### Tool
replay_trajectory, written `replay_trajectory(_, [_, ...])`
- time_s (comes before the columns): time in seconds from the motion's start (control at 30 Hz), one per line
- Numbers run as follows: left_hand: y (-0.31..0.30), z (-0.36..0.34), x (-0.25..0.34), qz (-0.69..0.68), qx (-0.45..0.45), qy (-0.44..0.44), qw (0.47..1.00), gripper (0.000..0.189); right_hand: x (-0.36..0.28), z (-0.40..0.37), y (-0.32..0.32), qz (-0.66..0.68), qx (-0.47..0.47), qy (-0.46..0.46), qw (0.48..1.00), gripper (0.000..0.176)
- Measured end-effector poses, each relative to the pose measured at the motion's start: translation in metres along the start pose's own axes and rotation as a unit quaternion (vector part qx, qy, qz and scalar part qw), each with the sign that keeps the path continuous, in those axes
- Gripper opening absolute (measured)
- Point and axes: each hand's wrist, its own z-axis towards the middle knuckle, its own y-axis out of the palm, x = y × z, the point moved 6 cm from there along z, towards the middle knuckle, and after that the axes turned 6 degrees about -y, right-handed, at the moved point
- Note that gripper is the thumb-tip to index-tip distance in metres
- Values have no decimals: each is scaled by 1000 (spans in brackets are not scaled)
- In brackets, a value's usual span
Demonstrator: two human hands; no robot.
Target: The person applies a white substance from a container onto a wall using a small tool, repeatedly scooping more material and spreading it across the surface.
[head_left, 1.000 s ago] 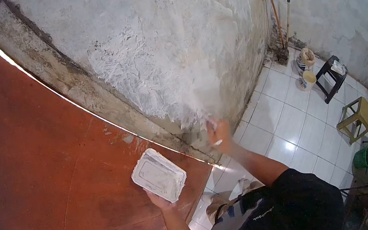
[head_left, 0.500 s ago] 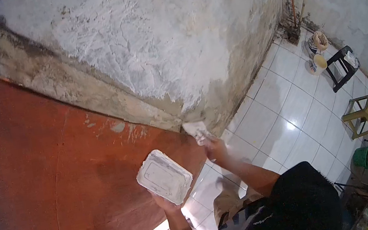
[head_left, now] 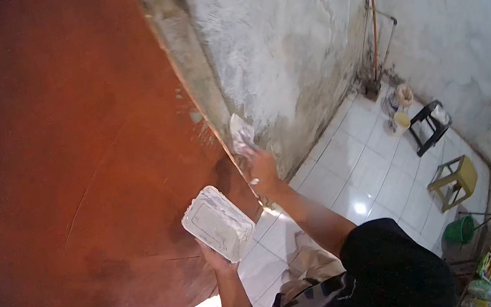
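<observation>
My left hand (head_left: 216, 261) holds a white rectangular tray (head_left: 218, 223) smeared with plaster, raised in front of the brown wooden door (head_left: 71, 179). My right hand (head_left: 262, 171) grips a putty knife (head_left: 241, 134), its plaster-coated blade pressed against the lower part of the rough grey-white wall (head_left: 285, 39), right beside the door's edge. My right arm reaches forward from a black sleeve.
A white tiled floor (head_left: 363, 174) spreads to the right. A black stool (head_left: 429, 126), a yellow stool (head_left: 456, 179), a green basket (head_left: 460, 229) and small buckets (head_left: 399, 112) stand along the far wall. Pipes (head_left: 375, 32) run up the corner.
The view has swung, so the door now fills the left. My right hand with the putty knife has moved up along the wall by the door's edge. The tray stays in my left hand.
</observation>
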Motion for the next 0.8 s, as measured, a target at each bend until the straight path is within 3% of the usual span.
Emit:
replay_trajectory(0.03, [0,-1,2,16,27,9,999,62,1,0,-10,-6,-3,-15,1000,28])
replay_trajectory(0.17, [-11,3,-3,-10,23,0,1000,62,39,-27,-57,148,-46,109,982,20])
replay_trajectory(0.23, [7,-2,-2,-30,-36,-5,999,63,-16,-20,-111,430,7,275,860,17])
replay_trajectory(0.33, [14,-15,-7,-28,-53,-30,998,62,-63,-30,-154,416,-3,345,841,16])
replay_trajectory(0.37, [15,-17,-9,-32,-51,-28,998,62,-77,-32,-166,414,-8,345,842,16])
replay_trajectory(0.43, [20,-18,-18,-43,-80,-59,994,63,-105,-35,-179,187,-184,268,927,15])
replay_trajectory(0.57, [25,-27,-16,28,-138,-8,990,62,-142,-41,-186,87,-223,210,948,16])
replay_trajectory(0.67, [30,-35,-11,16,-108,-12,994,66,-158,-41,-184,41,-216,174,960,17])
replay_trajectory(0.8, [29,-45,-2,79,-147,23,986,72,-157,-49,-158,54,-221,107,968,18])
